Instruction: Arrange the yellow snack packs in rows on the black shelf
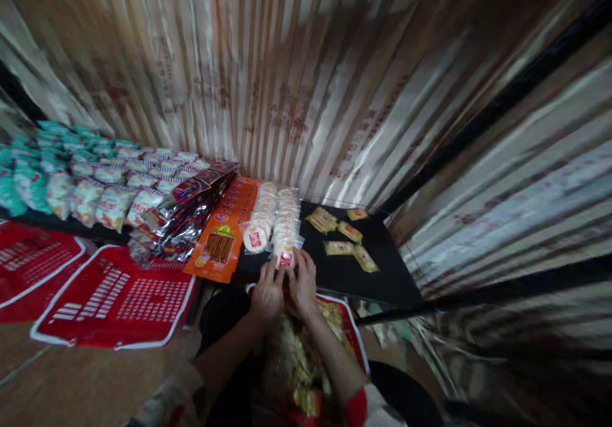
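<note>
My left hand and my right hand are side by side at the front edge of the black shelf. Their fingers are closed on the near packet of round white crackers, a clear wrapper with a red label, at the front of an overlapping row. The fingertips are partly hidden against the packet. Left of it runs a second row of cracker packets. A red basket beneath my forearms contains yellowish wrapped snacks.
Orange snack bags, dark red bags and several white and green bags line the shelf leftward. Small yellow packets lie loose at right. Red baskets sit lower left. A corrugated wall stands behind the shelf.
</note>
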Demonstrator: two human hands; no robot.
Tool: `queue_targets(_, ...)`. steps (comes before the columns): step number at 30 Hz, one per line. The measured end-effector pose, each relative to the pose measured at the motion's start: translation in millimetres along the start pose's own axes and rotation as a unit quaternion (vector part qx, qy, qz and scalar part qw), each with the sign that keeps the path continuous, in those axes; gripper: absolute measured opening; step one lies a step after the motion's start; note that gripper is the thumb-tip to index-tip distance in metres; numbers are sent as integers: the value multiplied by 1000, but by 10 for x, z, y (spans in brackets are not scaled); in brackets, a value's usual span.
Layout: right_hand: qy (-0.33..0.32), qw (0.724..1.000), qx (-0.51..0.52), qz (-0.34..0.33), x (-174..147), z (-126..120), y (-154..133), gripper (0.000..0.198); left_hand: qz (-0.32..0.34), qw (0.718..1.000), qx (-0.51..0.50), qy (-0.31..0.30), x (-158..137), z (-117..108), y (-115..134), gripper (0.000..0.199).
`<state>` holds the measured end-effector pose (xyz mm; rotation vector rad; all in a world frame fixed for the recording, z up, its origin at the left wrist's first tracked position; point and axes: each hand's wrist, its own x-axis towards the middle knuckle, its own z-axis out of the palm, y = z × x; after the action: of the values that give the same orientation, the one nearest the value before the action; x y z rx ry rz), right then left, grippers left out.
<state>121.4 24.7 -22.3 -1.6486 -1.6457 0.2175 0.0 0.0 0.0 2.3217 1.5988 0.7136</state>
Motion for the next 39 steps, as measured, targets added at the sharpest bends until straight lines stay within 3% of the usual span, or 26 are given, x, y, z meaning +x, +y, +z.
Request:
queue_targets(13,-7,1000,-12,-1,151,75,53,45,-7,999,-50,-1,121,59,-23,48)
queue_targets(18,-8,1000,-13,1,153,58,46,50,-12,993,-90,72,84,81,-104,44)
queue_targets(23,9,999,-28,29,153,87,10,51,-113,973,-84,184,266,-55,-259,45)
queue_targets(26,9,999,-25,40,152,92,-3,51,-174,958,-75,214,470,-117,-367,49)
queue_targets(30,3,999,-17,41,150,86,2,51,-183,960,-68,199,686,-104,-468,55)
queue_targets(39,5,998,-20,55,150,78,-28,51,-96,988,-24,119,738,-49,-544,54)
